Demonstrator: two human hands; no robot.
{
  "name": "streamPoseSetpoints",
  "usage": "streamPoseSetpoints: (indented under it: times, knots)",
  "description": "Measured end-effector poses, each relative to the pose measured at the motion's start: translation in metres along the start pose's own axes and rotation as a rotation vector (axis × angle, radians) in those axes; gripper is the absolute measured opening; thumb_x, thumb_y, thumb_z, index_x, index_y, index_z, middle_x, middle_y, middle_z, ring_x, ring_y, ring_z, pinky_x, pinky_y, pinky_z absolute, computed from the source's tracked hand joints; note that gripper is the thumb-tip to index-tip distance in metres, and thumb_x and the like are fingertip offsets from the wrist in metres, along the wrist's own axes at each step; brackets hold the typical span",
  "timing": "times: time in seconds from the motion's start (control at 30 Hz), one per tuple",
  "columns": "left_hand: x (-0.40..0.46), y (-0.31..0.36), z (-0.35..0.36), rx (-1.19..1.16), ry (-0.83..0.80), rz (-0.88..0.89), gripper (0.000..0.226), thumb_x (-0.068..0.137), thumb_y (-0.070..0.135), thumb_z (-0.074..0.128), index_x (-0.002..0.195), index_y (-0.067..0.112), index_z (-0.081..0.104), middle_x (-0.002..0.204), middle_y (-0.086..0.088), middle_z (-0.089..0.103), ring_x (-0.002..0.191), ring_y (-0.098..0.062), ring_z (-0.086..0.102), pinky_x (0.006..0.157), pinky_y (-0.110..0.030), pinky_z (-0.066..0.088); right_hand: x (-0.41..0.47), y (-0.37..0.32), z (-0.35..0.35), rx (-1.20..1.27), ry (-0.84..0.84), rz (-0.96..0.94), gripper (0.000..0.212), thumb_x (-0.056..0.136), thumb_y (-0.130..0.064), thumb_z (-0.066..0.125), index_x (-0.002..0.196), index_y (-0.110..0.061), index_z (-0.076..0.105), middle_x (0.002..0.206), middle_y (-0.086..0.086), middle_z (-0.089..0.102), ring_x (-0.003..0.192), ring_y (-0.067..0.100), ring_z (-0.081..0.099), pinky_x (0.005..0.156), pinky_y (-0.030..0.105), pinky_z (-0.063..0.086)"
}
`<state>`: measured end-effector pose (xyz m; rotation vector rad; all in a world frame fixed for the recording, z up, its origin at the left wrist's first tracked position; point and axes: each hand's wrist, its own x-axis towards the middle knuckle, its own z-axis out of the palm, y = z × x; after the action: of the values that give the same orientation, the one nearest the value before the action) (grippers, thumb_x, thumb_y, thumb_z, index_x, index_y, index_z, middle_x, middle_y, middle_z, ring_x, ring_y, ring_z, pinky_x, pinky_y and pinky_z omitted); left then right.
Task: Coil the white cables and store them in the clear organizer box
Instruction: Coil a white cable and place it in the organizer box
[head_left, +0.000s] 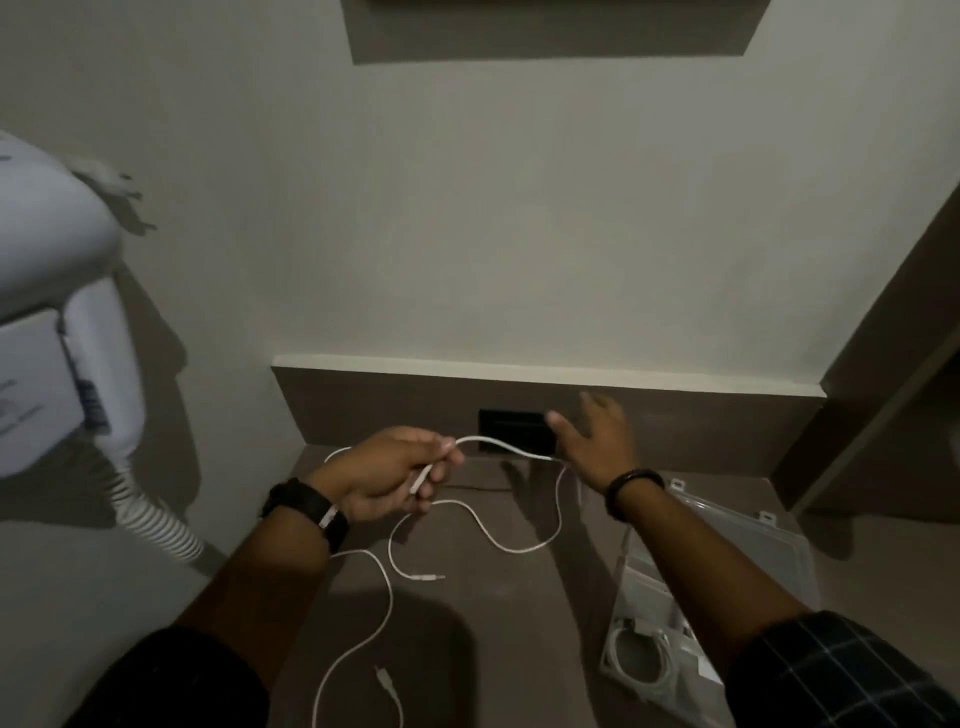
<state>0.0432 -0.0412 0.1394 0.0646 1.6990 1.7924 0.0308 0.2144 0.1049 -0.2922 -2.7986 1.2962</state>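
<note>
My left hand (387, 475) is shut on one end of a white cable (511, 548), whose length runs right toward my right hand, then loops down across the brown counter and ends in a plug near the middle. My right hand (597, 441) hovers with its fingers spread, the cable passing just under its palm; I cannot tell whether it touches. A second white cable (382, 623) trails from under my left wrist toward the front edge. The clear organizer box (779, 545) lies open at the right, with a coiled white cable (641, 657) in one compartment.
A black wall socket (511, 431) sits in the brown back panel behind my hands. A white wall-mounted hair dryer (62, 322) with a ribbed hose hangs at the left. A dark vertical panel (883, 364) borders the counter on the right.
</note>
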Motion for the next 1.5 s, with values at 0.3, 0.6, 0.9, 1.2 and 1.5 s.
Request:
streamPoseSetpoints:
  times: [0.3,0.6,0.9,1.2,1.5]
  knots:
    - [-0.004,0.081,0.082,-0.502,-0.188,0.443,0.022,0.088,0.018,0.054,0.095,-0.001,0.063,0.095,-0.022,0.074,0.092,-0.031,0.071,0.08,-0.04,0.059,-0.075,-0.064,0.032,0.253,-0.306,-0.312,0.027,0.099,-0.027,0.038,0.088,-0.011,0.058,0.075,0.005,0.058,0.062,0.012,0.049,0.066,0.035,0.043]
    - [-0.025,0.1,0.055,0.715,0.004,0.477,0.02,0.093,0.02,0.055,0.094,0.01,0.072,0.092,-0.014,0.075,0.074,-0.009,0.066,0.072,-0.02,0.047,-0.065,-0.098,-0.064,-0.138,-0.033,-0.628,0.02,0.09,-0.031,0.056,0.085,-0.014,0.066,0.083,0.008,0.071,0.079,0.027,0.062,0.071,0.043,0.051]
    - [-0.057,0.105,0.051,0.181,-0.483,0.286,0.026,0.093,0.017,0.051,0.102,-0.003,0.064,0.089,-0.02,0.074,0.087,-0.036,0.071,0.079,-0.036,0.058,-0.056,-0.106,-0.076,0.266,-0.073,-0.582,0.015,0.088,-0.017,0.061,0.091,-0.01,0.073,0.087,0.005,0.074,0.076,0.008,0.062,0.073,0.023,0.05]
    - [-0.036,0.118,0.054,-0.172,-0.125,0.469,0.05,0.094,0.03,0.032,0.12,-0.007,0.056,0.12,-0.026,0.063,0.116,-0.035,0.059,0.1,-0.041,0.047,-0.085,-0.116,-0.025,-0.003,-0.13,-0.66,0.03,0.094,-0.027,0.049,0.068,-0.014,0.054,0.062,0.001,0.054,0.058,0.014,0.048,0.059,0.032,0.039]
    - [-0.042,0.1,0.059,0.085,-0.202,0.256,0.074,0.084,0.05,0.03,0.111,-0.012,0.059,0.1,-0.03,0.068,0.093,-0.039,0.065,0.088,-0.039,0.05,-0.056,-0.142,-0.094,-0.134,-0.001,-0.797,0.011,0.084,-0.023,0.066,0.085,-0.015,0.074,0.083,-0.002,0.073,0.075,0.01,0.064,0.069,0.023,0.05]
